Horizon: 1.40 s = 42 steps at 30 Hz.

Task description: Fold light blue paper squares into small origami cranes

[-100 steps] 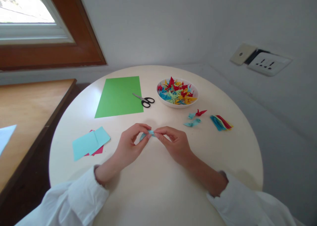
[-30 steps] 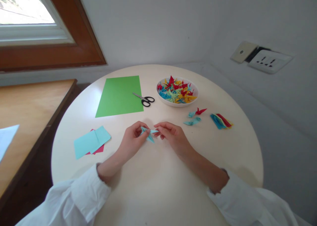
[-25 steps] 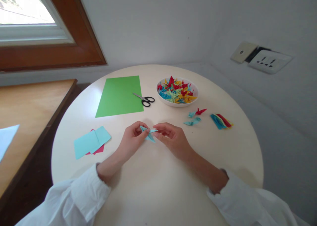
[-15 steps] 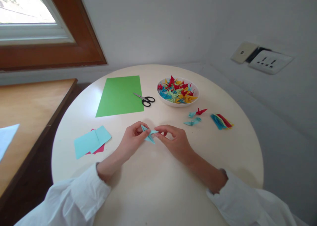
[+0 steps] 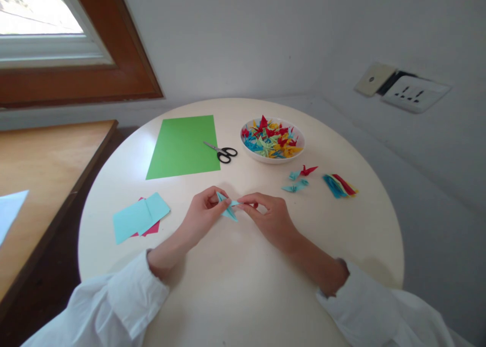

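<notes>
A light blue origami crane (image 5: 230,212), partly folded, is held between my two hands above the round white table (image 5: 243,281). My left hand (image 5: 207,207) pinches its body, with the thumb on top. The thumb and fingertips of my right hand (image 5: 268,213) are closed on the narrow point at its right side. Fingertips cover part of the paper. To the right lie finished small cranes: a red crane (image 5: 309,170) and light blue cranes (image 5: 295,186). On the left are light blue paper squares (image 5: 136,219) with red paper (image 5: 154,228) under them.
Beyond my hands, black-handled scissors (image 5: 225,154) lie partly on a green sheet (image 5: 184,147). A white bowl (image 5: 271,159) full of colourful paper cranes stands at the back. A fanned stack of coloured folded paper (image 5: 339,186) is at the right.
My right fingertips have closed in slightly on the right point of the light blue crane, covering more of it. My left hand keeps its hold.
</notes>
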Available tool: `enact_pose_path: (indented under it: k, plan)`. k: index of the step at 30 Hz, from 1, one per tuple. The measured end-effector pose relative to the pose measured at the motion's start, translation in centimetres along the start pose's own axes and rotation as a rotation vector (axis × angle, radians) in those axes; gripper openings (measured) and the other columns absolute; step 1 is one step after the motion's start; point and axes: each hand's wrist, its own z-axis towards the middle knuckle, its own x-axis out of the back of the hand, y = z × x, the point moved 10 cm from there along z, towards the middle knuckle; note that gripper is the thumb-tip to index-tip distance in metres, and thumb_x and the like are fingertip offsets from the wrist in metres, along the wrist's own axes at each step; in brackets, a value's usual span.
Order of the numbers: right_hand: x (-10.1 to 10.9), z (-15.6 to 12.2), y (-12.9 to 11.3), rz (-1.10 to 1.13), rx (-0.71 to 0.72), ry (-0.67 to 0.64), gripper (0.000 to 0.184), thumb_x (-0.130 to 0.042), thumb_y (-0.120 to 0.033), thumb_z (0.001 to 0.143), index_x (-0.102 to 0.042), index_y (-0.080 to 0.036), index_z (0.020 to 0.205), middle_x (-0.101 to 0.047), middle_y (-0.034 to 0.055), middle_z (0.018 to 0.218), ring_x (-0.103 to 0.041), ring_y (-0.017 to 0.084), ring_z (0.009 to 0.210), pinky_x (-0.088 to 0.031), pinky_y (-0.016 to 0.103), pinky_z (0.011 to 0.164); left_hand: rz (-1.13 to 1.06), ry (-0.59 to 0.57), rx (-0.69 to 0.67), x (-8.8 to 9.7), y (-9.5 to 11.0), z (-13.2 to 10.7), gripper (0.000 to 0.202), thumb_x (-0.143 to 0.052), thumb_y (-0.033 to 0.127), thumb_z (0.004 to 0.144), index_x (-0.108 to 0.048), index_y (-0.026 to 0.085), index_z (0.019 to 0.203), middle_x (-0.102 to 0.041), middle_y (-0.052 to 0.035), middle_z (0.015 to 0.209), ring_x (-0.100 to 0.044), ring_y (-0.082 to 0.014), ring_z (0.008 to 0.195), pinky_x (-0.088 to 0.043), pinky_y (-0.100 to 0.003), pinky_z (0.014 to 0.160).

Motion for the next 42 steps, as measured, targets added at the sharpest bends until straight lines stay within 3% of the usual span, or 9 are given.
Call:
enact_pose_path:
  k: [18,28,36,42]
  plan:
    - [0.0,-0.1,0.0,-0.080,0.028,0.000,0.006,-0.062,-0.022,0.074,-0.068,-0.023,0.072,-0.070,0.0010,0.072,-0.062,0.016,0.066,-0.044,0.027,0.064,-0.027,0.013,0.008,0.2,-0.2,0.0,0.021,-0.064,0.034,0.068,-0.057,0.015,0.074,-0.060,0.0004,0.058,-0.056,-0.0120,0.055,-0.038,-0.022,0.050]
    - [0.0,-0.2,-1.0,-0.132,0.122,0.001,0.008,-0.060,-0.016,0.075,-0.062,-0.022,0.070,-0.067,-0.0002,0.069,-0.060,0.014,0.066,-0.044,0.026,0.066,-0.085,-0.066,0.034,-0.6,-0.5,0.0,0.019,-0.063,0.032,0.071,-0.056,0.015,0.075,-0.061,0.0002,0.061,-0.056,-0.0111,0.057,-0.040,-0.023,0.055]
    - [-0.2,-0.5,-2.4,-0.095,0.293,0.031,0.009,-0.063,-0.012,0.074,-0.059,-0.020,0.071,-0.066,0.0025,0.073,-0.058,0.016,0.074,-0.047,0.029,0.069,-0.138,-0.154,0.064,-1.5,-0.6,-0.2,0.024,-0.064,0.035,0.072,-0.055,0.014,0.077,-0.061,0.0001,0.061,-0.056,-0.0102,0.056,-0.040,-0.021,0.055]
    - [0.7,-0.4,-2.3,-0.126,0.279,0.084,0.014,-0.059,-0.009,0.074,-0.055,-0.021,0.070,-0.063,0.0019,0.074,-0.057,0.017,0.076,-0.046,0.031,0.068,-0.148,-0.055,0.023,-0.4,0.1,-0.1,0.035,-0.072,0.032,0.062,-0.052,0.016,0.086,-0.066,-0.0023,0.075,-0.061,-0.0126,0.065,-0.044,-0.021,0.058]
